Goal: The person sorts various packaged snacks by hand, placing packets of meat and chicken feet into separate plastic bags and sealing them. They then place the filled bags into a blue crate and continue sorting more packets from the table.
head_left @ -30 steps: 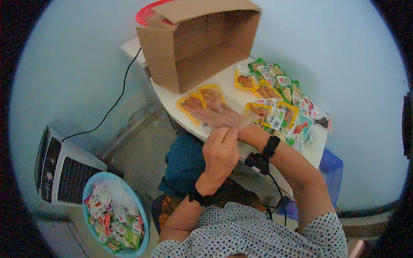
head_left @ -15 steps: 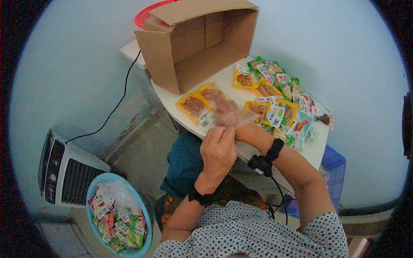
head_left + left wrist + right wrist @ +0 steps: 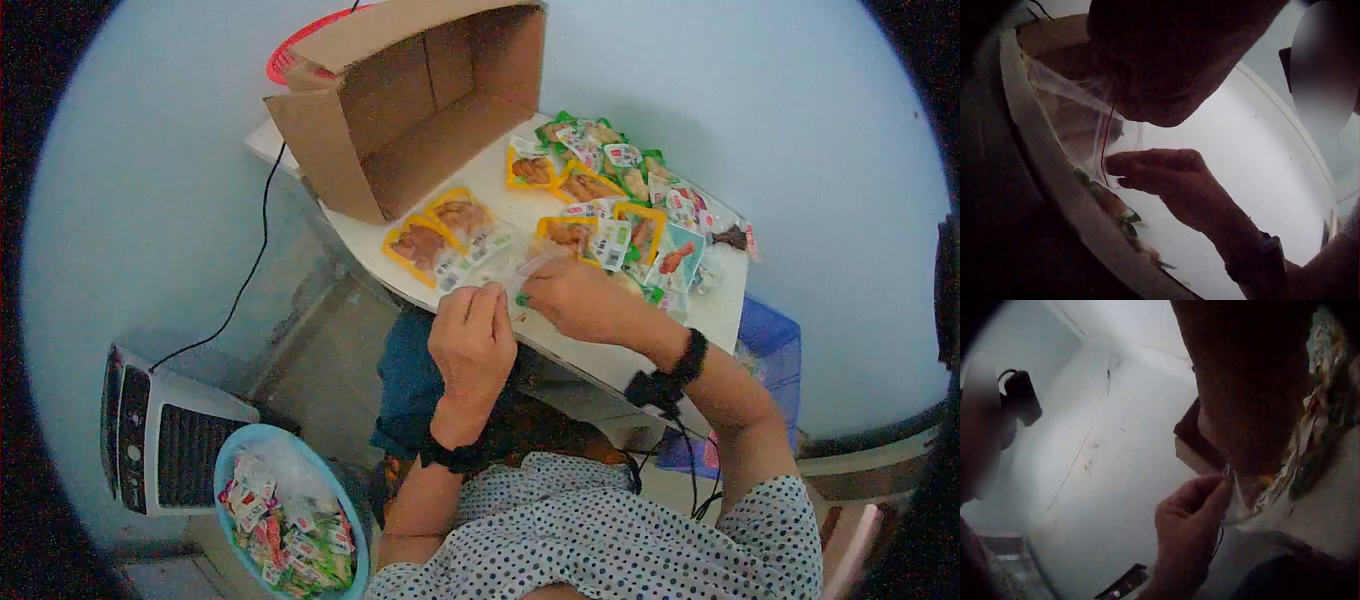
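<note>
In the head view my left hand (image 3: 472,345) and right hand (image 3: 585,300) are close together at the table's near edge. Between them stretches a clear plastic bag (image 3: 508,262), its edge pinched by the fingertips of each. The left wrist view shows the clear bag (image 3: 1075,122) with a red line along its mouth and my right hand (image 3: 1175,184) gripping that edge. Seen from the right wrist, my left hand (image 3: 1188,519) pinches the film with thumb and fingers. Two yellow-edged food packets (image 3: 420,246) lie just beyond the hands.
An open cardboard box (image 3: 330,160) lies on its side at the table's back left, near a red basket (image 3: 290,50). Many food packets (image 3: 620,158) cover the right side. On the floor are a blue tub (image 3: 358,520) of packets, a white appliance (image 3: 190,410) and a blue crate (image 3: 780,345).
My right hand, earlier stretched inside the clear bag over the packets, has drawn back out to the bag's edge. The head view has shifted, with the box now further left.
</note>
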### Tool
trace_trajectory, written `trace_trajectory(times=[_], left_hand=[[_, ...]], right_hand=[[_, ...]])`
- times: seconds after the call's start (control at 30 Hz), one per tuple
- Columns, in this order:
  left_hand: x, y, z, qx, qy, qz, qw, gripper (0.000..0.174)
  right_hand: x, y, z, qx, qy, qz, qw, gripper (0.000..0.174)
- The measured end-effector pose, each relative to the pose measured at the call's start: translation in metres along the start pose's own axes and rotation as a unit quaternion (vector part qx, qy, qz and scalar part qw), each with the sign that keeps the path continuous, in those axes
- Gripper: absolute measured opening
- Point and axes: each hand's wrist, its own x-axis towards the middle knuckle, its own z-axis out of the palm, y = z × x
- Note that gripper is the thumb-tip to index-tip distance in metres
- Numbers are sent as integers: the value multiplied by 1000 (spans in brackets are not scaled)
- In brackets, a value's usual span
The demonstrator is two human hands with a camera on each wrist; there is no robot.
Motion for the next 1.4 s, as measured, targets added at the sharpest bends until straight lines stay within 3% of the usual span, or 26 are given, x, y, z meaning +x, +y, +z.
trace_trajectory(times=[0.07,0.17,0.27,0.37,0.47,0.57,0.77,0.87,0.97,1.07,1.13,1.2,1.27,1.3,1.4], left_hand=[[-1,1,-3,-5,-9,-6,1000,13],[-3,4,-3,9,2,10,1000,16],[-5,5,-4,10,1,12,1000,14],[-5,3,-4,18,-2,12,1000,12],[-1,4,-4,10,-13,3,1000,13],[1,6,-1,11,-2,6,1000,11],[5,4,-1,-6,7,1,1000,10],[6,4,0,-20,8,-2,1000,9],[4,4,2,-28,0,-12,1000,11],[4,4,4,-40,13,-15,999,9],[5,4,4,-33,18,-6,999,9],[5,4,4,-26,16,-3,1000,8],[6,6,2,-19,6,-6,1000,8],[6,7,1,-19,-1,-12,1000,8],[4,8,0,-17,-9,-15,1000,10]], right_hand=[[-30,5,-23,21,90,-52,994,27],[-51,22,-47,-25,226,-56,972,25],[-64,60,-27,-54,313,126,940,22],[-63,61,-39,-18,238,308,921,34],[-49,66,-33,-51,189,295,935,45],[-39,87,-9,-41,186,271,944,39],[-36,96,-16,137,171,355,909,34],[-51,91,-19,276,321,306,853,31],[-71,63,-53,370,285,376,801,29],[-88,54,-52,557,358,296,689,30],[-112,70,-37,425,299,279,808,30],[-120,63,-30,407,243,268,839,30],[-116,40,-25,510,194,271,793,32],[-101,9,-38,685,204,310,627,31],[-85,-8,-27,717,197,328,582,29]])
